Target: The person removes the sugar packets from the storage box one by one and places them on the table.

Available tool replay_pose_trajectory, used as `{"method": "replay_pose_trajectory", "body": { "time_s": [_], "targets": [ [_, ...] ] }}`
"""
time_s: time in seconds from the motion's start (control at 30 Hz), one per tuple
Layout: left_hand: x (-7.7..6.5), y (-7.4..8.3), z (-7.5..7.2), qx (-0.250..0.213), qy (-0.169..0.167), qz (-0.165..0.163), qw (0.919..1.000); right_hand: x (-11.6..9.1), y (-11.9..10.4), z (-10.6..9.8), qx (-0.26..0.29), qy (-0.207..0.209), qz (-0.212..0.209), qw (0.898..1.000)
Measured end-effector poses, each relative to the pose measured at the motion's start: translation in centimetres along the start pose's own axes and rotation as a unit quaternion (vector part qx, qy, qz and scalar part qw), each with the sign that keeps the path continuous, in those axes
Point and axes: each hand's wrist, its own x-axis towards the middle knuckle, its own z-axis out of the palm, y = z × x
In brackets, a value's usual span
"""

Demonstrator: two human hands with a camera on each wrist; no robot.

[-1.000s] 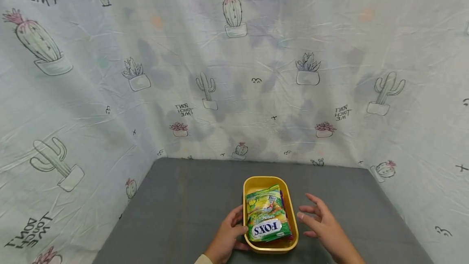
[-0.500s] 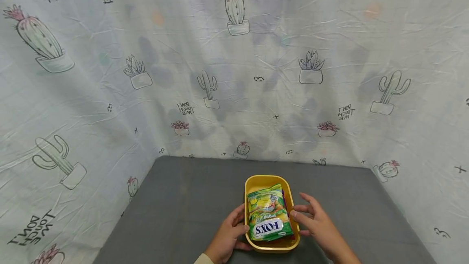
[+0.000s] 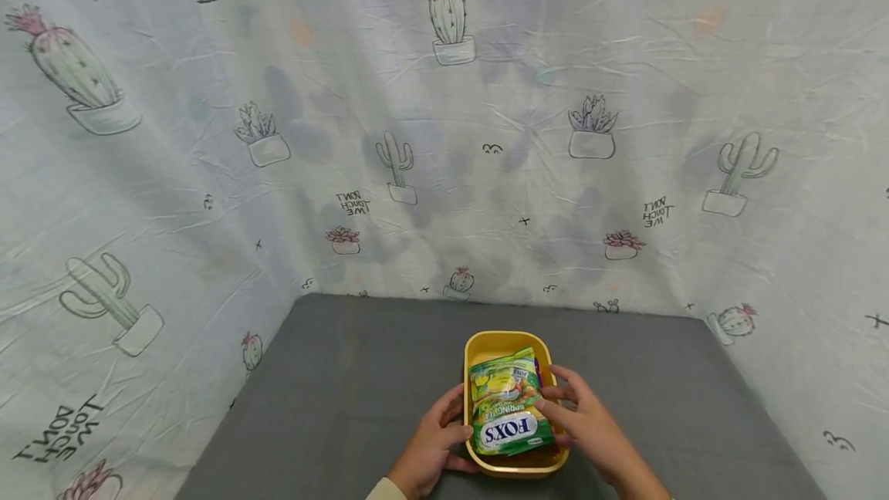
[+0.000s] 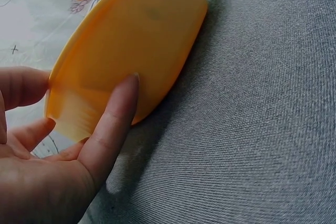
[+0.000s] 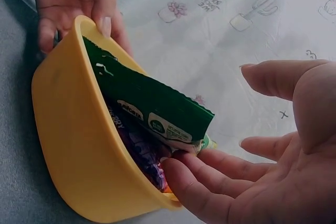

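Observation:
A yellow rectangular container (image 3: 495, 344) with rounded corners sits on the grey surface, holding a green-and-yellow FOX'S candy bag (image 3: 510, 401). Below that bag, a purple packet (image 5: 137, 142) shows in the right wrist view. My left hand (image 3: 432, 440) grips the container's left side, thumb at the rim and fingers against the outer wall (image 4: 134, 40). The right hand (image 3: 590, 424) reaches over the right rim with its fingers spread. Its fingertips (image 5: 173, 167) are at the near ends of the bag and packet, while another finger (image 5: 257, 77) stands apart from them.
The grey cloth surface (image 3: 368, 376) extends around the container. White curtains (image 3: 500, 199) printed with cacti and lettering rise behind it and along both sides.
My right hand has moved left, from beside the container to over its right rim and the bag's edge. The left hand and container have barely shifted in view.

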Motion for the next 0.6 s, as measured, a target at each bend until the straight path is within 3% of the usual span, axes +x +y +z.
{"method": "replay_pose_trajectory", "body": {
  "time_s": [0.23, 0.6],
  "targets": [
    [0.0, -0.1, 0.0, 0.007, 0.004, 0.004, 1.0000, 0.7, -0.1, 0.6, -0.018, 0.022, 0.009, 1.000],
    [0.0, -0.1, 0.1, 0.001, -0.003, 0.000, 1.0000, 1.9, -0.1, 1.3, -0.030, 0.023, -0.011, 0.999]
  ]
}}
